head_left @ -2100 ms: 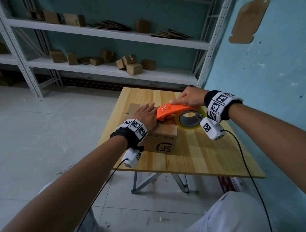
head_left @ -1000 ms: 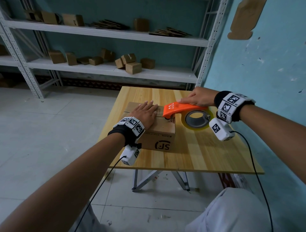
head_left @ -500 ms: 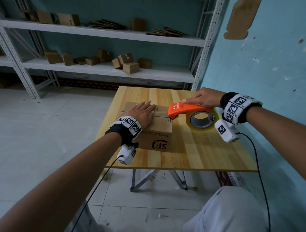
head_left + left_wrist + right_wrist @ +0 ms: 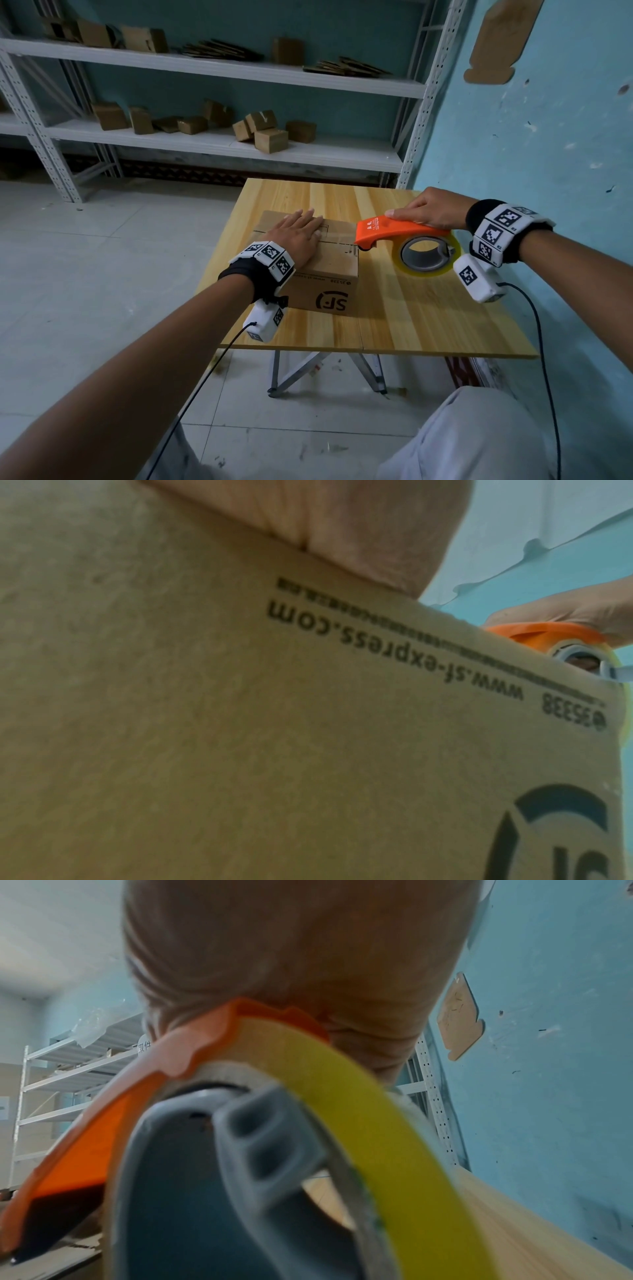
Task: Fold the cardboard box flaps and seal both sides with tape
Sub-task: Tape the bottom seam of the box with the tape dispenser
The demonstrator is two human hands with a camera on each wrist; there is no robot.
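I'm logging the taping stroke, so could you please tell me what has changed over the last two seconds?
The right hand has drawn the orange tape dispenser rightward across the box top; its nose, earlier beside the left fingers, now sits at the right edge of the cardboard box. The left hand stays flat on the box top, and the box has not shifted on the wooden table.

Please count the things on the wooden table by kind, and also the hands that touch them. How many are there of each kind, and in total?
Cardboard box: 1
Orange tape dispenser with its yellow tape roll: 1
Hands: 2, the left hand flat on the box top, the right hand gripping the dispenser
Total: 4
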